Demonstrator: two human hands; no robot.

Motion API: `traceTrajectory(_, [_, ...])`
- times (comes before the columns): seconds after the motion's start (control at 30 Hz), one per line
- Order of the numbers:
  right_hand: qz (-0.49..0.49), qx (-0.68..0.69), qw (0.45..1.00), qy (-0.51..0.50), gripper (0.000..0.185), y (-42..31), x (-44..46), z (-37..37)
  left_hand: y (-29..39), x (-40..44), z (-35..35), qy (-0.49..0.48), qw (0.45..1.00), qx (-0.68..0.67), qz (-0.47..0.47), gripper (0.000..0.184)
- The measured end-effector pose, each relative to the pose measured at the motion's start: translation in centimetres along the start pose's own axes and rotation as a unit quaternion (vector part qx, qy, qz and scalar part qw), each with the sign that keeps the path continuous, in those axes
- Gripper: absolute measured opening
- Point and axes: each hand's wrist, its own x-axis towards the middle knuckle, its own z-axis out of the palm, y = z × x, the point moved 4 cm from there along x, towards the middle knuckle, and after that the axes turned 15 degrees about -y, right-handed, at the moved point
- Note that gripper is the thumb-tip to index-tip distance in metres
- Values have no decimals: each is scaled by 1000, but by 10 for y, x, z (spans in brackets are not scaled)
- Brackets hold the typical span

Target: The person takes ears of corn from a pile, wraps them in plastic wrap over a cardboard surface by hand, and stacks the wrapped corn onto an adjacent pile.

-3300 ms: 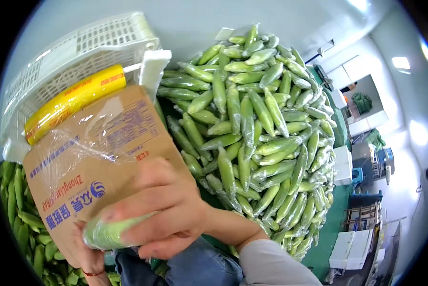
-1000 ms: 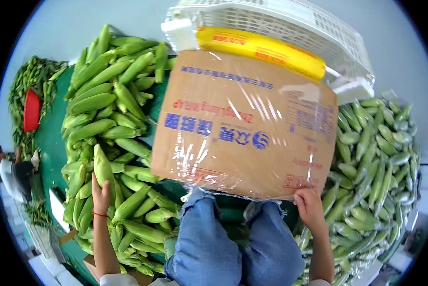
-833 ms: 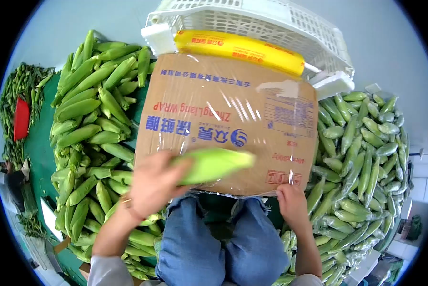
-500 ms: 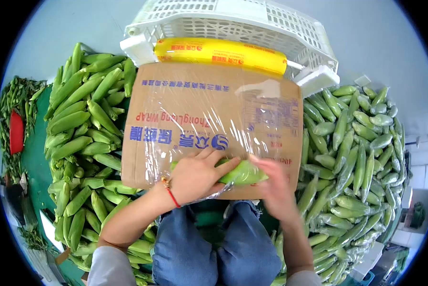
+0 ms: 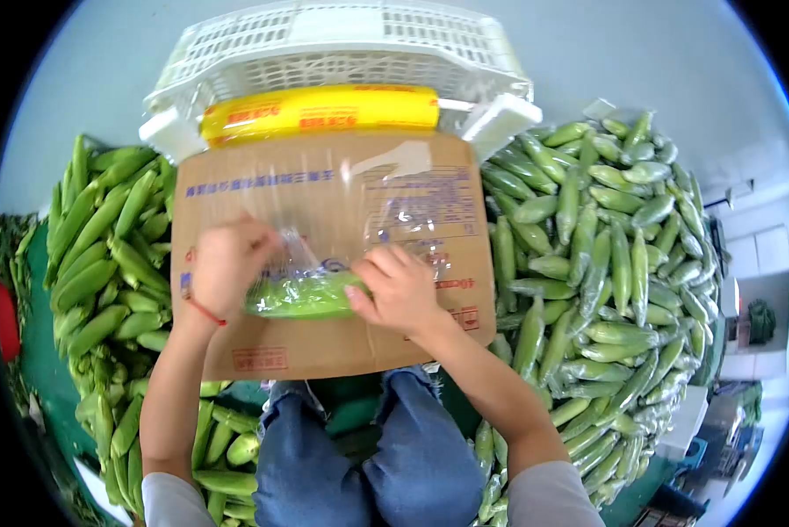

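Observation:
A green ear of corn in its husk [image 5: 302, 295] lies sideways on the cardboard, with clear cling film over it. My left hand [image 5: 232, 262], with a red string at the wrist, is at the corn's left end. Its fingers are pinched on a gathered end of the cling film [image 5: 298, 252], raised above the ear. My right hand [image 5: 396, 285] is closed round the corn's right end, thumb in front. Under both hands is the printed brown cardboard box [image 5: 227, 338], with film stretched across its top from a yellow film roll [image 5: 324, 110].
Behind the roll stands a white plastic crate [image 5: 342, 39], with the roll's rod across its front. Unwrapped corn [image 5: 104, 272] is heaped on the left. A large pile of film-wrapped corn [image 5: 605, 263] lies on the right. My knees [image 5: 359, 457] are below the box edge.
My left hand has gone from lying over the corn to pinching film at its left end. My right hand now grips the right end. The whole view has shifted, with the box further left.

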Motion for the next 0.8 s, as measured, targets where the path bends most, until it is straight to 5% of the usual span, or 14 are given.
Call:
traceTrajectory(0.03, [21,1,1000,-21,20,2,3,0,-5,11,30,-49,990,102,81,15])
traceTrajectory(0.1, [65,10,996,-67,21,3,6,-3,13,0,42,-71,984,161,-14,28])
traceTrajectory(0.17, [183,64,951,-241,29,-1,9,-3,37,-41,44,-242,960,110,-87,45])
traceTrajectory(0.23, [204,102,902,-367,34,-9,5,1,57,-92,57,-117,987,95,47,57])
traceTrajectory(0.33, [257,164,857,-415,41,-23,3,-16,42,-96,74,-130,974,186,-2,69])
traceTrajectory(0.43, [9,41,995,-85,48,-36,1,-19,-7,-34,58,-23,981,191,-36,66])
traceTrajectory(0.47, [-63,1,994,-86,58,-36,2,-11,-14,-4,40,32,971,238,-20,70])
traceTrajectory(0.57, [-48,-69,990,-111,63,-4,35,7,-10,57,10,-107,962,251,2,81])
traceTrajectory(0.63, [-52,-31,981,-186,62,6,59,14,1,71,9,-220,944,245,-26,85])
traceTrajectory(0.8, [-79,54,937,-335,58,-41,22,3,-11,79,10,-257,941,215,-54,92])
